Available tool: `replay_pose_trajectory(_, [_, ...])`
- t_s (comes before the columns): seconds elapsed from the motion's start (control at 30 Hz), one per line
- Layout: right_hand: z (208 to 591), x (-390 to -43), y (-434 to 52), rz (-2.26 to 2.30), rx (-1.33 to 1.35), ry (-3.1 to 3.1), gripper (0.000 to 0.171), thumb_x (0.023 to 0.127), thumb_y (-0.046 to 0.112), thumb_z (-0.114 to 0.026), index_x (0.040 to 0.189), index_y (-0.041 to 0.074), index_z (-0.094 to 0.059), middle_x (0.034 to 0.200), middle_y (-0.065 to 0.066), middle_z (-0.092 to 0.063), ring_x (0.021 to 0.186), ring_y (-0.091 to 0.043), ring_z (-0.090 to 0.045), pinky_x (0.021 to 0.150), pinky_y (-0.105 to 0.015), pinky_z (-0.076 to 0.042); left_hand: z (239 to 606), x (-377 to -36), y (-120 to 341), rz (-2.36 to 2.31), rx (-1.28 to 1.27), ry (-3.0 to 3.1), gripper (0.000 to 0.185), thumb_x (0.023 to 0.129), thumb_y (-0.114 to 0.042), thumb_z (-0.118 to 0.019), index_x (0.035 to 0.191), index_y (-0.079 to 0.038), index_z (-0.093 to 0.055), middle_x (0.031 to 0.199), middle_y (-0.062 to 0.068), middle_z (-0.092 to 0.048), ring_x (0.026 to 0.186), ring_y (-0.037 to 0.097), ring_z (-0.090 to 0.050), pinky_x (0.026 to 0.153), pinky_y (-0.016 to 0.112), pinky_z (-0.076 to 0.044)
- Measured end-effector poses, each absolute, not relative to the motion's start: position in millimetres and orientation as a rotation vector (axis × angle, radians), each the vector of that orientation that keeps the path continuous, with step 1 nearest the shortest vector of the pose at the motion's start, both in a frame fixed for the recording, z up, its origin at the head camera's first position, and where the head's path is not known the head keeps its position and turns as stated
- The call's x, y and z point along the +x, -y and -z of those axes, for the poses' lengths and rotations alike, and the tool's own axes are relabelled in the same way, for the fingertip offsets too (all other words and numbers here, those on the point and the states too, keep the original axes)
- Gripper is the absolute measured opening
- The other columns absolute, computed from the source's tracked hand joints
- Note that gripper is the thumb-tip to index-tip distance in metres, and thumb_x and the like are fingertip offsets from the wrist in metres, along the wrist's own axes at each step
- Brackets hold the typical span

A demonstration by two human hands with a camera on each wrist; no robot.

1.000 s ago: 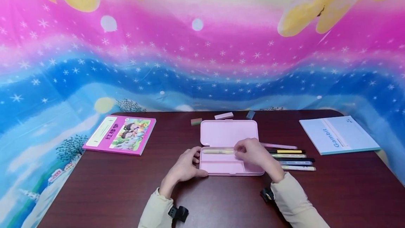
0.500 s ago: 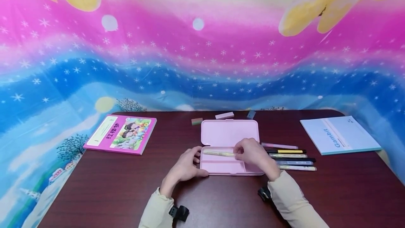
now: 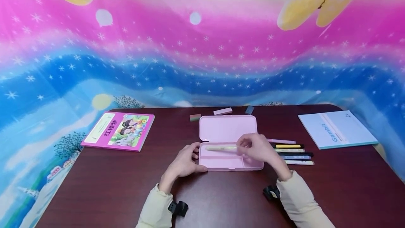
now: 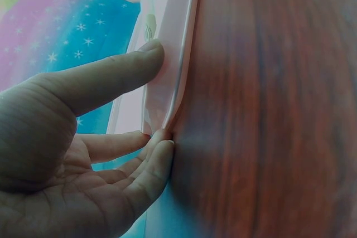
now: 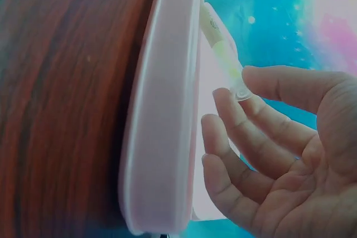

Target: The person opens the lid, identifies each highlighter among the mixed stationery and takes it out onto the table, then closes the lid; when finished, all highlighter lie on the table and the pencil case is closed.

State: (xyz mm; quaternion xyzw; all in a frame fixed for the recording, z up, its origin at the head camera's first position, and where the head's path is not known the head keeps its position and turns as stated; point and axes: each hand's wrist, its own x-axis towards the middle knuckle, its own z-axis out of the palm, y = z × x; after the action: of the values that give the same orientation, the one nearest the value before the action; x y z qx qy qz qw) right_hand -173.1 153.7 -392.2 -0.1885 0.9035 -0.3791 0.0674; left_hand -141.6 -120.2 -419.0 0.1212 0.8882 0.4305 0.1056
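A pink pencil case lies with its lid raised at the middle of the table. My left hand grips its left end, thumb along the front wall and fingers at the end in the left wrist view. Above the case's back compartment, my right hand pinches a pale yellow marker pen by its right end, between thumb and index finger. The right wrist view shows the pen slanting over the case wall, its clear end at my fingertips. The front tray holds nothing visible.
Several pens lie in a row right of the case, partly behind my right hand. Three small blocks, pink, dark grey and brown-green, sit behind the lid. A pink book lies left, a pale blue book right.
The right hand has shifted slightly right and up, with the pen's left end drawn away from the case's left wall. The left hand keeps its place; the head view has tilted a little.
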Motion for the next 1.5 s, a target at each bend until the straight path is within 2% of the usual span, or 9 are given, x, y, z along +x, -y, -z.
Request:
replay_pose_trajectory(0.23, [388,-172,-160,1.271,-0.519,-2.784,0.007,0.083,0.013,-0.074,0.087,0.008,-0.071,0.077,0.000,-0.067,0.068,-0.012,-0.060,0.064,-0.030,-0.048,415,-143,120,-1.280,0.349,-2.626,0.076,0.066,-0.015,-0.088,0.130,0.001,-0.050,0.104,0.008,-0.053,0.092,0.020,-0.053,0.080,0.034,-0.045])
replay_pose_trajectory(0.6, [388,-168,-174,1.603,-0.343,-2.737,0.011,0.083,0.007,-0.073,0.093,0.003,-0.069,0.086,-0.008,-0.069,0.078,-0.016,-0.065,0.072,-0.024,-0.051,415,-145,120,-1.264,0.352,-2.636,0.077,0.065,-0.015,-0.088,0.130,0.001,-0.050,0.104,0.009,-0.053,0.092,0.020,-0.053,0.080,0.034,-0.045])
replay_pose_trajectory(0.73, [387,-166,-186,1.698,-0.321,-2.655,0.016,0.086,0.008,-0.071,0.097,-0.001,-0.067,0.089,-0.013,-0.069,0.076,-0.014,-0.065,0.069,-0.025,-0.052,416,-145,120,-1.267,0.355,-2.639,0.077,0.065,-0.015,-0.088,0.130,0.001,-0.050,0.105,0.009,-0.053,0.092,0.020,-0.053,0.080,0.034,-0.045])
replay_pose_trajectory(0.9, [387,-161,-200,1.764,-0.323,-2.611,0.020,0.088,0.012,-0.070,0.100,-0.004,-0.065,0.089,-0.017,-0.068,0.073,-0.019,-0.067,0.061,-0.031,-0.053,417,-144,121,-1.267,0.355,-2.640,0.075,0.065,-0.015,-0.088,0.129,0.000,-0.051,0.104,0.008,-0.053,0.092,0.019,-0.053,0.080,0.034,-0.045])
replay_pose_trajectory(1.07, [390,-156,-213,1.810,-0.319,-2.610,0.020,0.088,0.009,-0.069,0.100,-0.006,-0.064,0.087,-0.012,-0.069,0.072,-0.022,-0.067,0.064,-0.031,-0.055,417,-142,121,-1.273,0.358,-2.632,0.074,0.065,-0.015,-0.088,0.128,0.000,-0.051,0.103,0.008,-0.053,0.092,0.020,-0.052,0.078,0.034,-0.045])
replay_pose_trajectory(1.3, [389,-148,-242,1.818,-0.315,-2.628,0.022,0.090,0.009,-0.067,0.102,-0.008,-0.061,0.087,0.005,-0.068,0.077,-0.011,-0.068,0.068,-0.027,-0.055,417,-143,120,-1.270,0.357,-2.634,0.076,0.065,-0.016,-0.088,0.130,0.001,-0.050,0.104,0.008,-0.053,0.092,0.020,-0.052,0.079,0.033,-0.045])
replay_pose_trajectory(1.5, [387,-137,-275,1.726,-0.290,-2.692,0.020,0.092,0.011,-0.064,0.105,-0.004,-0.062,0.090,0.007,-0.068,0.080,-0.014,-0.069,0.071,-0.023,-0.053,418,-143,119,-1.265,0.353,-2.634,0.077,0.065,-0.015,-0.088,0.130,0.001,-0.050,0.104,0.007,-0.053,0.093,0.020,-0.053,0.080,0.035,-0.045])
